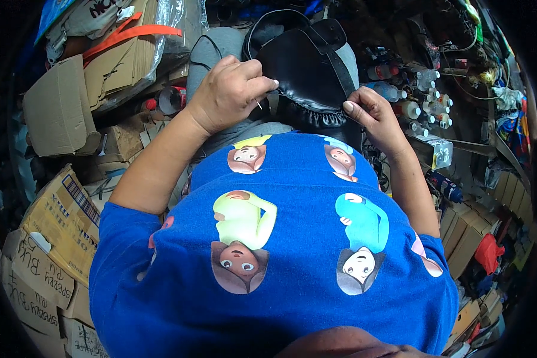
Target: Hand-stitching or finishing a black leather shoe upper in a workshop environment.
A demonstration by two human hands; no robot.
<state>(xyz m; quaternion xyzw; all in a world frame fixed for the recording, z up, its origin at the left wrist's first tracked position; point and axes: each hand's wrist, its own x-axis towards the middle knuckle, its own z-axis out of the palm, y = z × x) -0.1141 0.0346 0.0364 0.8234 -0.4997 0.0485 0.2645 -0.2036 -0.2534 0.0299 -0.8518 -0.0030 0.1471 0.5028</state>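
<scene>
A glossy black leather piece [292,65] lies across my lap. Its near edge is gathered into small puckers [319,117], and a black strap [334,68] crosses its right side. My left hand [235,89] is closed in a pinch at the left end of that edge. A thin, pale, needle-like thing [258,104] sticks out below its fingers; most of it is hidden in the grip. A thin black cord [206,45] loops behind this hand. My right hand [373,116] pinches the right end of the puckered edge between thumb and fingers.
Flattened cardboard [59,107] and folded brown sheets [122,65] are stacked on the left, with an orange strap [131,36] over them. Marked cardboard boxes [59,227] stand lower left. Several plastic bottles [411,110] cluster at right, beside a clear box [440,153] and cartons [468,235].
</scene>
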